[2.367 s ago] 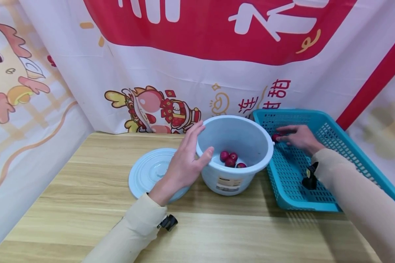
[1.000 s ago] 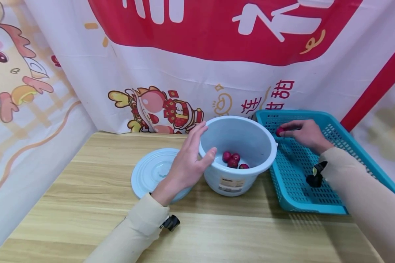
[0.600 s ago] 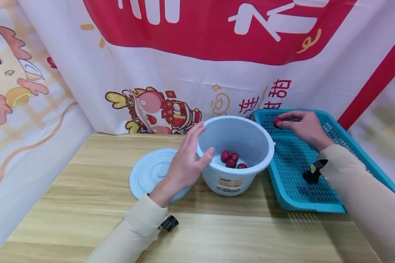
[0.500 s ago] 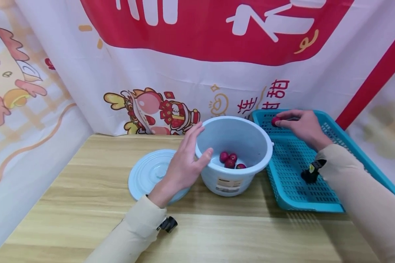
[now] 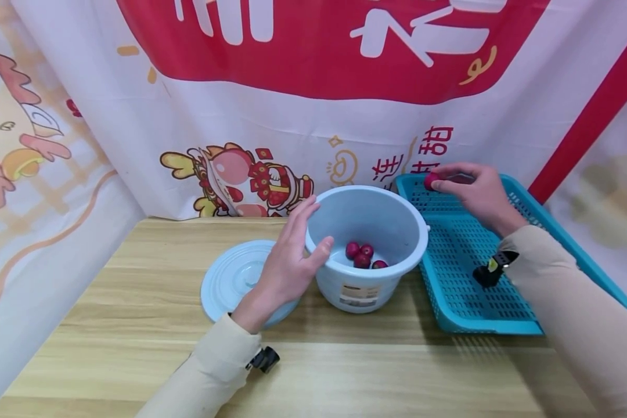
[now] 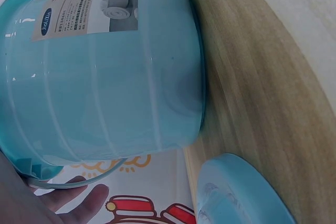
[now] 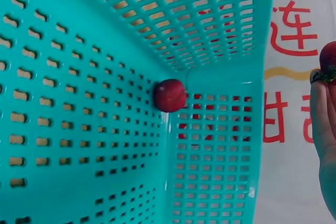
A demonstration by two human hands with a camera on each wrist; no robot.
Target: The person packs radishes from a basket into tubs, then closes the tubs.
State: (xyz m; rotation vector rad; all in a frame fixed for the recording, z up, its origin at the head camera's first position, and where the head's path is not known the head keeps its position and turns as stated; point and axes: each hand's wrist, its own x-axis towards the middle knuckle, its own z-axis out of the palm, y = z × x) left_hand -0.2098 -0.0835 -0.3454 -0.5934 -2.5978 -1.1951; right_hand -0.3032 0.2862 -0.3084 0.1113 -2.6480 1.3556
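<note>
Above the back left of the teal basket (image 5: 491,327), my right hand (image 5: 478,194) pinches a small dark red fruit (image 5: 430,181) between thumb and fingertips. The right wrist view catches this held fruit (image 7: 328,60) at its edge, while another red fruit (image 7: 170,95) lies in a corner of the basket. My left hand (image 5: 287,261) rests at the left rim of a light blue bucket (image 5: 359,290), its fingers nearly straight and its thumb over the rim. Several similar red fruits (image 5: 362,260) lie on the bucket's bottom.
A round light blue lid (image 5: 224,281) lies flat on the wooden table (image 5: 110,325), left of the bucket and partly under my left hand. The bucket's handle (image 6: 89,181) hangs at its side. A printed cloth (image 5: 214,116) closes off the back.
My right hand has lifted the red fruit from the basket's floor up to its back left rim. The left hand stays at the bucket; the head view shifts slightly.
</note>
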